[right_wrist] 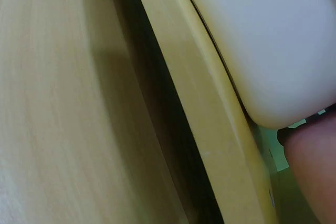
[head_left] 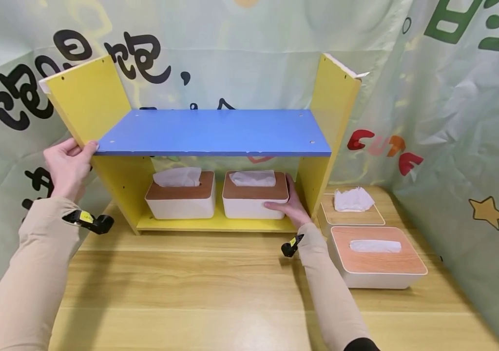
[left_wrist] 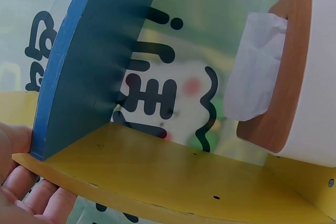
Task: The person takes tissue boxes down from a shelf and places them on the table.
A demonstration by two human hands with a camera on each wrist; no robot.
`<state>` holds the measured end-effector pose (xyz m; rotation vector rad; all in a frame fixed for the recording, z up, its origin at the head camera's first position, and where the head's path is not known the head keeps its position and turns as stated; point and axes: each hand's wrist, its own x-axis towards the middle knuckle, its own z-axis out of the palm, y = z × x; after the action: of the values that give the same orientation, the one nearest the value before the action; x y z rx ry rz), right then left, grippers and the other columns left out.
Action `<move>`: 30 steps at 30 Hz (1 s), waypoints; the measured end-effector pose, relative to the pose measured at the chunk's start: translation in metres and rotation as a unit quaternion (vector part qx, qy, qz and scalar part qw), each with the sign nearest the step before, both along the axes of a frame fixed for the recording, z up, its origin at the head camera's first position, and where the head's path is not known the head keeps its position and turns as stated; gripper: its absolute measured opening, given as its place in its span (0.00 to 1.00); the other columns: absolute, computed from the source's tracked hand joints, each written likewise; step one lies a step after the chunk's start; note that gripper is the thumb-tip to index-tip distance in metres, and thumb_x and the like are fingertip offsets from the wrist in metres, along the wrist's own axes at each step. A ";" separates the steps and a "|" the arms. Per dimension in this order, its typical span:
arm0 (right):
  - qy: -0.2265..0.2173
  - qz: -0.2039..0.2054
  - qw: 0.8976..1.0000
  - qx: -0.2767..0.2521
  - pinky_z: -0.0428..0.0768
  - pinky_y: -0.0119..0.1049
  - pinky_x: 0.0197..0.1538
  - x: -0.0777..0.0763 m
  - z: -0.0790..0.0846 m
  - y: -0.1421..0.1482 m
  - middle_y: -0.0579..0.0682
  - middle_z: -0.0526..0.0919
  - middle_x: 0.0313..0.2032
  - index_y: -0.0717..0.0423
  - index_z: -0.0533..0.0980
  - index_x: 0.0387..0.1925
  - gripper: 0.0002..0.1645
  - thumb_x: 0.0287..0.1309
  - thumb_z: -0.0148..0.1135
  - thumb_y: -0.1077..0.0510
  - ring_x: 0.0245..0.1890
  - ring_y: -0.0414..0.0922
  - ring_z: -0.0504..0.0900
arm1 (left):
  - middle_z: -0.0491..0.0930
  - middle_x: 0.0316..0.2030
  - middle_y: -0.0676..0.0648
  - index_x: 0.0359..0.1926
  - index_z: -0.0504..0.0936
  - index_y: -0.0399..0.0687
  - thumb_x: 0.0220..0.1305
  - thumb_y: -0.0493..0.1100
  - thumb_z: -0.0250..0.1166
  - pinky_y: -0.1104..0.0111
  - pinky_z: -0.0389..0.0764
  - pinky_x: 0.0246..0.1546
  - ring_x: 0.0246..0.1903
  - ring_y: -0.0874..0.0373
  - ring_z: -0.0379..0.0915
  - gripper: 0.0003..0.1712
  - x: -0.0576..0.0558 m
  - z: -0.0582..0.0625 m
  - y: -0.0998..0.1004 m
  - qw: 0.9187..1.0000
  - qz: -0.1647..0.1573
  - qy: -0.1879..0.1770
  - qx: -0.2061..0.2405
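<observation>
The tissue box [head_left: 254, 210] sits upright on the yellow bottom board [head_left: 218, 214] of the shelf [head_left: 85, 97], towards its right end: white body, rounded corners, brown wood-look lid [head_left: 240, 194], a white tissue [head_left: 253, 178] poking out of the top.

Across the cloth backdrop [head_left: 249, 73], from the left, I get large black characters [head_left: 146, 51], partly hidden behind the shelf, then coloured letters [head_left: 359, 140] that seem to read CUTE, then green printing [head_left: 451, 24] cut off at the top of my view.

At far left, I have the left hand [head_left: 69, 163] gripping the shelf's edge, thumb on the corner of the blue board [head_left: 214, 131], fingers curled behind the yellow side. Next along is a second tissue box [head_left: 181, 208], near the first with a gap between. The right hand [head_left: 292, 204] holds the first box by its right end, thumb on the white front. The blue board overhangs both boxes, and the right side panel [head_left: 335, 107] stands just beside that hand, between it and what I see farther right: a back box [head_left: 340, 218] and a front box [head_left: 378, 263], close together on the wood-grain surface [head_left: 197, 292].
</observation>
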<state>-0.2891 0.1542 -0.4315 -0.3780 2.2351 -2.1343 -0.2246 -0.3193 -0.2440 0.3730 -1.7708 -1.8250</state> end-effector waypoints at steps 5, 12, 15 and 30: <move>-0.013 0.006 1.000 0.008 0.40 0.56 0.82 -0.007 -0.008 0.001 0.49 0.32 0.82 0.45 0.30 0.80 0.73 0.52 0.72 0.65 0.82 0.51 0.34 | 0.84 0.18 0.68 0.56 0.85 0.47 0.59 0.35 0.71 0.83 0.73 0.19 0.23 0.76 0.80 0.22 0.001 0.000 0.000 1.000 0.000 -0.002 -0.001; -0.021 0.012 1.000 0.008 0.40 0.56 0.82 -0.010 -0.009 0.001 0.48 0.29 0.81 0.44 0.28 0.80 0.73 0.52 0.73 0.65 0.82 0.51 0.32 | 0.83 0.18 0.69 0.61 0.80 0.40 0.59 0.36 0.71 0.83 0.72 0.18 0.22 0.76 0.80 0.27 0.001 -0.001 0.000 1.000 0.002 -0.007 -0.011; -0.023 0.011 1.000 0.003 0.41 0.55 0.82 -0.011 -0.010 0.001 0.47 0.30 0.81 0.44 0.29 0.80 0.73 0.52 0.72 0.65 0.82 0.50 0.33 | 0.83 0.18 0.69 0.61 0.80 0.40 0.59 0.36 0.71 0.83 0.73 0.19 0.23 0.76 0.80 0.26 0.001 -0.001 -0.001 1.000 0.003 -0.005 -0.010; -0.025 0.034 0.999 -0.031 0.41 0.53 0.82 -0.011 -0.005 0.002 0.46 0.27 0.81 0.43 0.28 0.80 0.73 0.52 0.70 0.70 0.81 0.48 0.29 | 0.83 0.18 0.68 0.52 0.87 0.50 0.59 0.36 0.71 0.83 0.72 0.18 0.22 0.76 0.79 0.19 -0.001 -0.002 -0.001 1.000 0.000 0.007 -0.015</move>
<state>-0.2996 0.1558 -0.4369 -0.3930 2.1026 -2.1575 -0.2260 -0.3207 -0.2457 0.3472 -1.7863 -1.7940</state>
